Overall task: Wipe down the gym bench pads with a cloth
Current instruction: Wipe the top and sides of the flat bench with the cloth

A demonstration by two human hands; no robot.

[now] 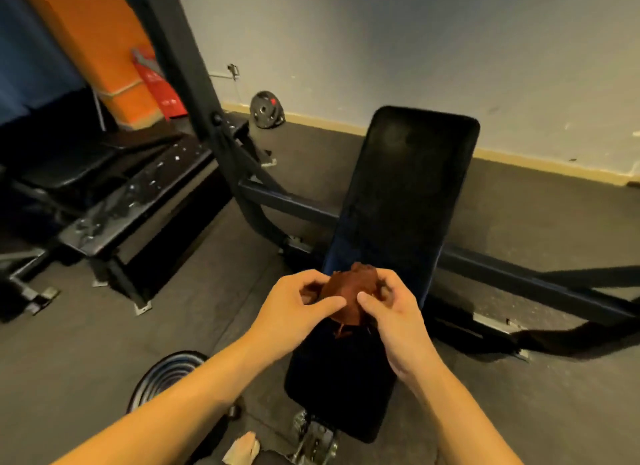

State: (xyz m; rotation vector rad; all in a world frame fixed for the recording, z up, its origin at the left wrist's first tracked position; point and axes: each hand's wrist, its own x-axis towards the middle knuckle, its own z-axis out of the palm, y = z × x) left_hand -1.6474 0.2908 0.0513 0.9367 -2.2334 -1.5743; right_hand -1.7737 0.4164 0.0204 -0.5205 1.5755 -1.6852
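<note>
A bunched reddish-brown cloth (348, 293) is held between both hands above the gym bench. My left hand (294, 308) pinches its left side with thumb and curled fingers. My right hand (389, 310) grips its right side, thumb on top. The long black back pad (408, 187) stretches away toward the wall. Nearer to me lies the black seat pad (341, 388), partly hidden under my forearms. The cloth hangs just over the join between the two pads.
A black rack upright (187, 69) and its floor bars (519, 274) cross under the bench. A second bench (104, 173) and an orange mat (104, 48) stand at left. A weight plate (266, 109) leans on the wall; another plate (166, 374) lies by my foot (242, 447).
</note>
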